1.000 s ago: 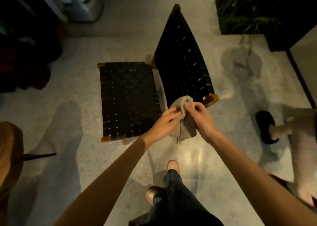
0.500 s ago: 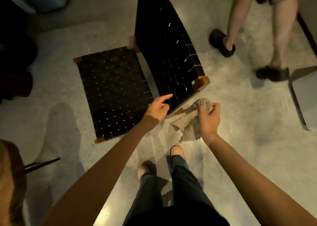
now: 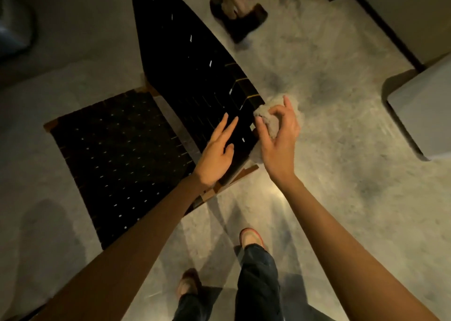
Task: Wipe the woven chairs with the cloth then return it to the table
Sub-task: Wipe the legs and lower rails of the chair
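Observation:
A black woven chair stands on the concrete floor, its flat seat at the left and its tilted backrest rising toward the top centre. My right hand grips a bunched grey cloth and holds it against the backrest's near right corner. My left hand lies over the lower part of the backrest with its fingers straight, holding nothing.
Another person's feet in dark sandals stand just beyond the backrest at the top. A grey table corner juts in at the right edge. My own legs and shoes are at the bottom centre.
My left hand let go of the cloth and spread over the backrest. My right hand carried the cloth up to the backrest corner. I stepped closer; the other person moved away toward the top.

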Demonstrator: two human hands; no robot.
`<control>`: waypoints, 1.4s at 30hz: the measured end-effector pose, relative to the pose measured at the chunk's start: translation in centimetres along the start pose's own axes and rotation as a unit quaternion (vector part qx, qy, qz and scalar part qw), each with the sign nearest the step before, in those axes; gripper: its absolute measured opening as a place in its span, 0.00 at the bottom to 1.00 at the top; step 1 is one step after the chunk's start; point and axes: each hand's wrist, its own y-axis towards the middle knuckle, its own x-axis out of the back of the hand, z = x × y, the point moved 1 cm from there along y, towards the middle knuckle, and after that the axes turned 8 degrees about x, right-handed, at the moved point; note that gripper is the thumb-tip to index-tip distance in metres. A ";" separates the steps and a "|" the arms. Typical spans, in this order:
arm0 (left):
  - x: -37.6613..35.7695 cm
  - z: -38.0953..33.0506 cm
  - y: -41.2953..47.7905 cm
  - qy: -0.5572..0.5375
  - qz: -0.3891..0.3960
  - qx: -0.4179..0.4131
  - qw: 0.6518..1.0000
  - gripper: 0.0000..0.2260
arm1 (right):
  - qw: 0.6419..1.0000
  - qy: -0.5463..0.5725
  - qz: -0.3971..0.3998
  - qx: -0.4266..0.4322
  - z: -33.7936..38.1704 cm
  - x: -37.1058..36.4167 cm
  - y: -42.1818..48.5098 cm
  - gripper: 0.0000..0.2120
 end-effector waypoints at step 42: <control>-6.6 27.7 8.0 0.132 -0.075 -0.372 0.916 0.27 | 0.935 -0.046 -0.287 0.203 -17.9 -17.2 -12.6 0.21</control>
